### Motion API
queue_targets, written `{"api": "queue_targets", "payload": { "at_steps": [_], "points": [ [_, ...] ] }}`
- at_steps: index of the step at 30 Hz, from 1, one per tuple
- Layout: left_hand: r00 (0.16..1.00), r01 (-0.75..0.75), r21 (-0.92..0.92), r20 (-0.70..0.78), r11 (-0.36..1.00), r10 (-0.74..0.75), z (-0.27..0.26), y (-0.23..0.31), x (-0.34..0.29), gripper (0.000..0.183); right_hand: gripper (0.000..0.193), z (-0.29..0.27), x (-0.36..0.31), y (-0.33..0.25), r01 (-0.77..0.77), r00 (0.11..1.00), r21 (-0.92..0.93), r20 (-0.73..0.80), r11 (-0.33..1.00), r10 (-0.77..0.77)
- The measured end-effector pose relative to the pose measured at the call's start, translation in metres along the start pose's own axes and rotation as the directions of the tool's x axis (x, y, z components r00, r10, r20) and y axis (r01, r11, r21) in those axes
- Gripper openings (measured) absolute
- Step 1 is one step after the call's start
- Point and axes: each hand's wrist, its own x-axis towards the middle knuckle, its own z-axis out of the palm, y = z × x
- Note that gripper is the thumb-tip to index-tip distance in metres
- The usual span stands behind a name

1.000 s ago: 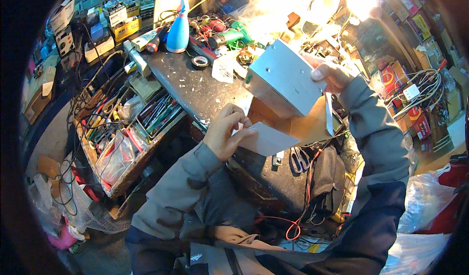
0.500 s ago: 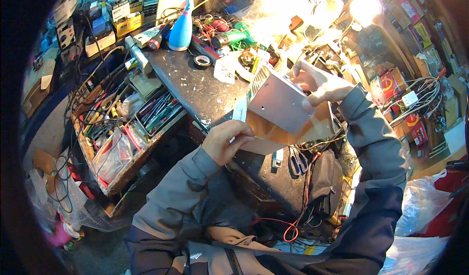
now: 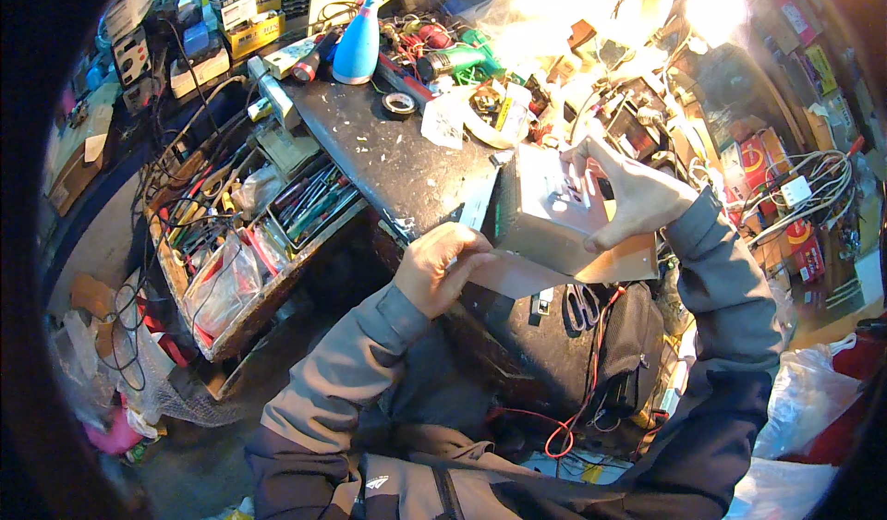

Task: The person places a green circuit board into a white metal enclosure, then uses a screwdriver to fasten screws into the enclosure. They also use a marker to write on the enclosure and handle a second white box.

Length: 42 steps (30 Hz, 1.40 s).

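Note:
My right hand (image 3: pixel 642 187) grips a silver metal-cased unit, like a power supply (image 3: pixel 545 192), with the thumb on the near side and the fingers over the top. A strip of green shows at the unit's left end. Beneath and around it is an open brown cardboard box (image 3: pixel 637 257), though how far the unit sits inside is hard to tell. My left hand (image 3: pixel 443 266) pinches the pale near-left flap (image 3: pixel 522 278) of that box between thumb and fingers.
Scissors (image 3: pixel 582 306) and a black pouch (image 3: pixel 628 344) lie near the bench edge. A blue squeeze blower (image 3: pixel 357 54) and a tape roll (image 3: pixel 399 103) stand farther back. At left juts a drawer (image 3: pixel 222 340) of tools; a bright lamp (image 3: pixel 716 12) shines above the clutter.
The metal unit has turned, so its top and left end now show instead of its flat plain face, and it sits lower against the cardboard box. My left hand keeps the flap.

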Motion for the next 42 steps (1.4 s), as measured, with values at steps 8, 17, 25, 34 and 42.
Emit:
{"api": "queue_targets", "payload": {
  "at_steps": [8, 17, 25, 34, 42],
  "points": [
    [0.999, 0.032, -0.021, 0.001, 0.999, -0.032, 0.001, 0.009, -0.003, 0.013, 0.078, 0.017, 0.010, 0.004, 0.132, 0.982, -0.146, -0.112, 0.980, -0.149],
    [0.996, 0.080, 0.036, 0.047, 0.996, -0.082, 0.011, 0.012, 0.003, 0.016, 0.061, -0.004, 0.000, -0.006, 0.081, 0.966, -0.306, -0.208, 0.949, -0.150],
    [0.962, -0.151, 0.263, 0.259, 0.953, 0.081, 0.016, -0.019, 0.080, 0.113, 0.050, -0.011, -0.046, 0.032, 0.031, 0.802, 0.148, -0.594, 0.989, 0.063],
    [0.996, -0.072, 0.567, 0.088, 0.821, 0.027, 0.028, -0.028, 0.057, 0.041, 0.084, 0.081, -0.060, 0.009, 0.008, 0.957, 0.630, -0.229, 0.776, 0.177],
    [0.981, 0.195, 0.590, -0.103, 0.784, -0.166, 0.034, 0.036, 0.004, 0.100, 0.080, 0.099, -0.003, -0.023, 0.107, 0.925, 0.205, -0.379, 0.973, -0.022]
  ]
}}
